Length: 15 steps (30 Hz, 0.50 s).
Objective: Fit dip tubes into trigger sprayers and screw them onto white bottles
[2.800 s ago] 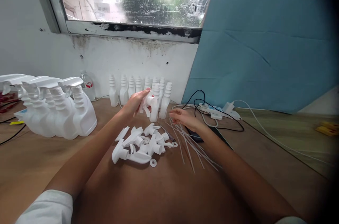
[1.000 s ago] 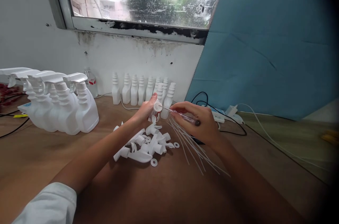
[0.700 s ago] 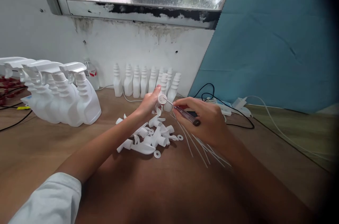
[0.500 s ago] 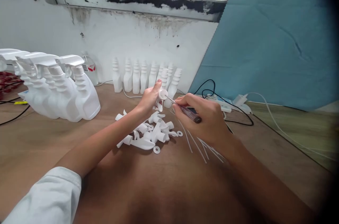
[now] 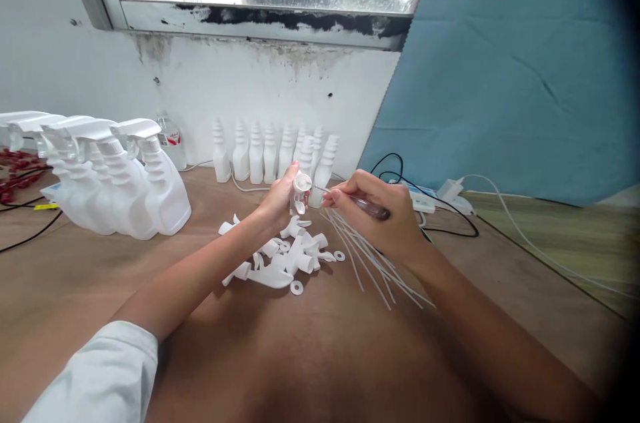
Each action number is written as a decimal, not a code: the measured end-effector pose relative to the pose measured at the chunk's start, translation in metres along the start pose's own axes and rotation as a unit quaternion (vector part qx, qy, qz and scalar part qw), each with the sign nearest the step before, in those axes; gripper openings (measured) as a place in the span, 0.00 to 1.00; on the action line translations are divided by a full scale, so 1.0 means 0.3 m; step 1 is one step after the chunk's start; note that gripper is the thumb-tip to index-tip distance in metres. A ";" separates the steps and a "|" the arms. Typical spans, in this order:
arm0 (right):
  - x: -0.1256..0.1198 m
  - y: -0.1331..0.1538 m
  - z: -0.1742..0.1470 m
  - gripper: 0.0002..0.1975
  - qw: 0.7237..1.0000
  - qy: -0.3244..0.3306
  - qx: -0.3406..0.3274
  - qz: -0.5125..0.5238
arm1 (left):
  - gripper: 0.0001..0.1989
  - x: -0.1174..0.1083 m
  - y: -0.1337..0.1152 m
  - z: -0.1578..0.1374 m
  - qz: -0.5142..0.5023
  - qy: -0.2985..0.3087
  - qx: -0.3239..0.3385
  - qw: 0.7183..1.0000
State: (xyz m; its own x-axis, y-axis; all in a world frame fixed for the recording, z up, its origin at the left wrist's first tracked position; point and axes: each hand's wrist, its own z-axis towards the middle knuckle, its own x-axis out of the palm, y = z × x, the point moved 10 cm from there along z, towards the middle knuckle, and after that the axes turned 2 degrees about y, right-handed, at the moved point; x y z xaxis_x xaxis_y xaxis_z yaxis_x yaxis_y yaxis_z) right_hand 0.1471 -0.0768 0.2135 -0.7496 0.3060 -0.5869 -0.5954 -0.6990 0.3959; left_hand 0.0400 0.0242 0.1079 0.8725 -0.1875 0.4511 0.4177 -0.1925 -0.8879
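Note:
My left hand point(image 5: 280, 199) is closed round a white spray nozzle head point(image 5: 302, 183), its round opening turned toward me. Between the fingers of my right hand point(image 5: 383, 206) is a screwdriver point(image 5: 367, 207) with a dark handle. Its thin metal shaft points left, and the tip is at the opening of the spray head; how deep it reaches I cannot tell. Below my hands lies a pile of white spray head parts point(image 5: 295, 253), with a flat ring washer point(image 5: 297, 287) at its front. Several thin white tubes point(image 5: 375, 256) lie under my right hand.
White bottles without heads point(image 5: 256, 155) stand in a row by the wall. Assembled spray bottles point(image 5: 160, 193) are grouped at the left, beside a clear bottle point(image 5: 171, 139). A power strip point(image 5: 445, 199) with black and white cables lies at the right, near the blue cloth point(image 5: 500, 89).
The camera view has tilted up slightly. My right hand has shifted with the screwdriver, whose handle now sits farther right and higher. The spray head has turned a little in my left hand.

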 end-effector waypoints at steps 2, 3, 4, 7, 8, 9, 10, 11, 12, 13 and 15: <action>-0.003 -0.025 0.006 0.12 0.998 0.014 0.026 0.054 | 0.25 0.004 0.002 -0.006 -0.001 0.003 -0.011 1.000; -0.004 -0.036 0.009 0.12 0.996 0.023 0.040 0.079 | 0.25 0.006 -0.004 -0.007 0.004 0.005 -0.006 1.000; -0.005 -0.047 0.012 0.11 0.993 0.030 0.052 0.105 | 0.26 0.008 -0.010 -0.008 0.009 0.010 0.002 1.000; -0.008 -0.077 0.022 0.10 0.977 0.045 0.078 0.194 | 0.26 0.024 -0.023 -0.004 0.028 0.044 0.021 0.998; -0.005 -0.086 0.025 0.10 0.969 0.052 0.084 0.225 | 0.26 0.031 -0.026 -0.003 0.034 0.059 0.024 0.997; 0.001 -0.095 0.028 0.10 0.962 0.058 0.088 0.253 | 0.26 0.035 -0.029 -0.001 0.042 0.071 0.027 0.996; 0.008 -0.104 0.029 0.10 0.954 0.064 0.091 0.277 | 0.25 0.036 -0.033 0.001 0.052 0.079 0.031 0.995; 0.016 -0.113 0.031 0.11 0.948 0.067 0.094 0.298 | 0.26 0.034 -0.039 0.002 0.061 0.082 0.036 0.994; 0.024 -0.122 0.032 0.11 0.941 0.066 0.096 0.317 | 0.26 0.032 -0.047 0.004 0.072 0.084 0.043 0.993; 0.032 -0.130 0.032 0.12 0.936 0.062 0.096 0.334 | 0.26 0.028 -0.056 0.006 0.081 0.084 0.053 0.992; 0.048 -0.145 0.032 0.13 0.924 0.047 0.100 0.367 | 0.26 0.017 -0.075 0.010 0.094 0.079 0.072 0.990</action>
State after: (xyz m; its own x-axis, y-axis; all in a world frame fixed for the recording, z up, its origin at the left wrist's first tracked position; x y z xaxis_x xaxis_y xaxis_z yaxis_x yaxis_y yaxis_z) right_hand 0.1594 -0.0358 0.1947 -0.9499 -0.2662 -0.1638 0.0140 -0.5599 0.8285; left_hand 0.0357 0.0304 0.1299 0.8928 -0.3573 0.2743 0.2926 -0.0030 -0.9562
